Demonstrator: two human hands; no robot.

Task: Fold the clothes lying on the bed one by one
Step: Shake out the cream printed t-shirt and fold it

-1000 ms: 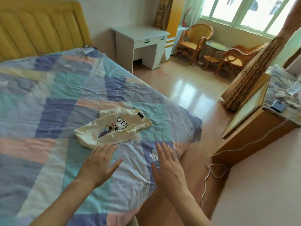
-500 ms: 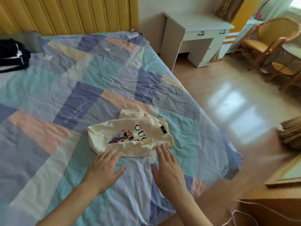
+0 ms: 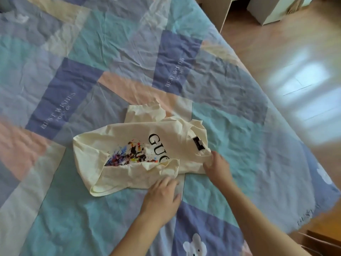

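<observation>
A cream T-shirt (image 3: 129, 145) with black letters and a colourful print lies crumpled and partly folded on the patchwork bedspread (image 3: 92, 52). Its collar with a black label points right. My right hand (image 3: 216, 164) grips the shirt's fabric just below the collar, fingers and thumb curled round the edge. My left hand (image 3: 161, 195) lies on the bedspread with its fingertips touching the shirt's near edge, fingers fairly straight.
The bed's right edge runs diagonally from top centre to lower right, with shiny wooden floor (image 3: 286, 61) beyond it. White furniture legs (image 3: 258, 10) stand at the top right. A wooden piece (image 3: 324, 239) shows at the lower right corner.
Both hands moved forward from the bare bedspread to the T-shirt. The right hand took hold near the collar and the left reached the near edge. The view tilted down onto the bed.
</observation>
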